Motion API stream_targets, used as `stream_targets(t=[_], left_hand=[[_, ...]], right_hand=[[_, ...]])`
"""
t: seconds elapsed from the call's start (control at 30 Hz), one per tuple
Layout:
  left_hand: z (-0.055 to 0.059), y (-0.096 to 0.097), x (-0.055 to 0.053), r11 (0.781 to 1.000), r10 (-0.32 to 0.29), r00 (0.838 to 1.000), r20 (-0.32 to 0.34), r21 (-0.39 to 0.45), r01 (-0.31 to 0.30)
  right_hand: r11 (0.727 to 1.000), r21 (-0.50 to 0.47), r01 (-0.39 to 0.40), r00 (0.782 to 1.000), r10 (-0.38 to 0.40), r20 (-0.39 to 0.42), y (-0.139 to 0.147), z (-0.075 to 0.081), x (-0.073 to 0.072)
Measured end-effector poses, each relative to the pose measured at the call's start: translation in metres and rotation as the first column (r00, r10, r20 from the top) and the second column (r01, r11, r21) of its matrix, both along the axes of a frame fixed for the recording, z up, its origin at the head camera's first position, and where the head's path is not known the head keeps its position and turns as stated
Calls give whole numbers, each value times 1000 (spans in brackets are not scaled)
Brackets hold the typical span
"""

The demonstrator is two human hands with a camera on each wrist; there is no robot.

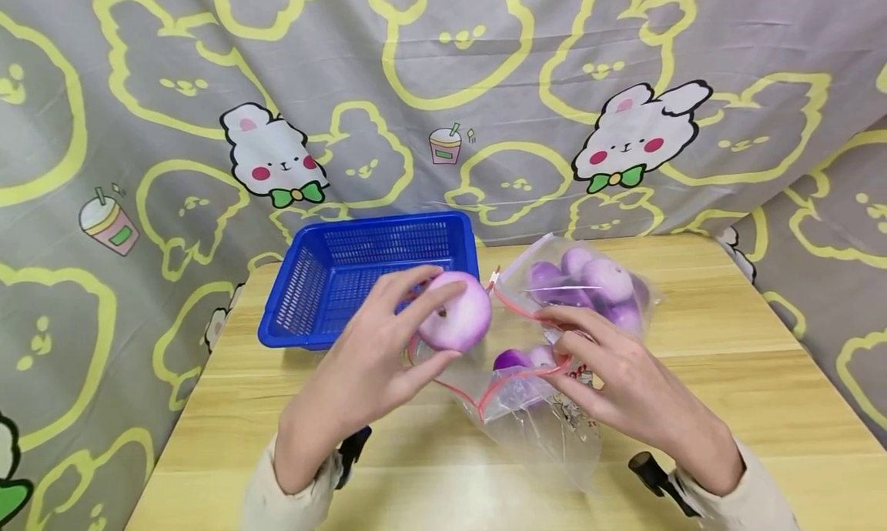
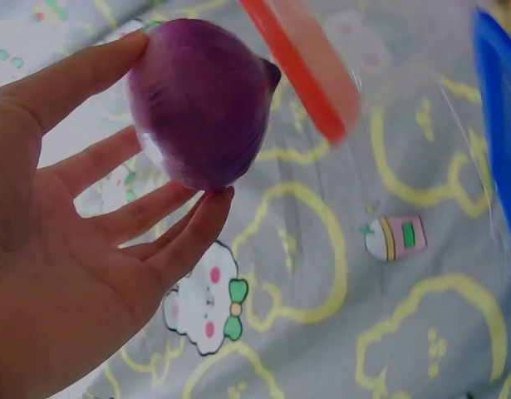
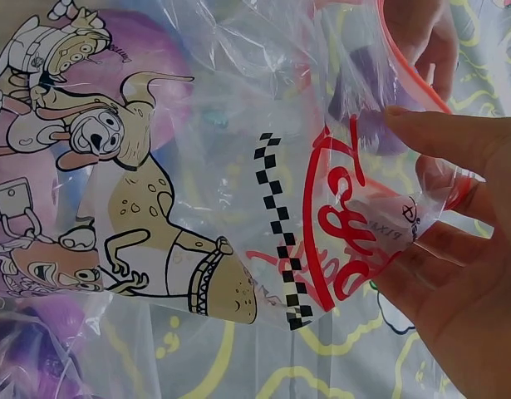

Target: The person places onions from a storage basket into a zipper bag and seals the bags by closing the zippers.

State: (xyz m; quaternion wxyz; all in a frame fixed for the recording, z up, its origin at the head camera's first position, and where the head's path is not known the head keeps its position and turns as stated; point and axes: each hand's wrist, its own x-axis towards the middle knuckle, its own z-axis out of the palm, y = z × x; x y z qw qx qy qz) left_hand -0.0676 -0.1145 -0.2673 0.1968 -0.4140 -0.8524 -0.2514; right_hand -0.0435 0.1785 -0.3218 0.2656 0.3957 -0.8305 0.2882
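Observation:
My left hand point(image 1: 377, 342) holds a round purple onion point(image 1: 455, 312) between thumb and fingers, at the left side of an opened clear zip bag's mouth. In the left wrist view the onion point(image 2: 201, 104) shows a small dark nub. My right hand point(image 1: 617, 369) pinches the far right part of the clear zip bag point(image 1: 547, 439) by its red rim. Cartoon dogs and red lettering are printed on this bag point(image 3: 180, 224), seen in the right wrist view. Inside it lie purple onions point(image 1: 511, 360), partly hidden by the rim and my right fingers.
Behind my right hand lies a second clear bag point(image 1: 644, 285) with several purple onions point(image 1: 606, 279) in it. A blue plastic basket point(image 1: 277, 315) stands at the back left of the wooden table point(image 1: 229, 415). A grey patterned cloth point(image 1: 388, 61) hangs behind the table.

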Motion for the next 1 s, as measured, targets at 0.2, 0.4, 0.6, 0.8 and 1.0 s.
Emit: stream_targets(t=[0.2, 0.4, 0.6, 0.8, 1.0], left_hand=[[-13, 11, 7, 997, -72, 996, 57, -7, 73], [-24, 20, 9, 999, -35, 996, 84, -35, 38], [-30, 28, 13, 995, -29, 994, 108, -95, 40], [-29, 20, 13, 997, -21, 989, 148, -70, 31], [-22, -8, -1, 988, -70, 969, 237, 148, 35]], right_hand=[[999, -39, -7, 998, 5, -57, -2, 1, -3], [991, -100, -90, 995, 85, -46, -7, 3, -1], [987, -122, -104, 995, 102, -21, -8, 2, 8], [981, -143, -134, 991, 133, -11, -8, 2, 7], [923, -260, -285, 951, 306, 44, -2, 4, 4]])
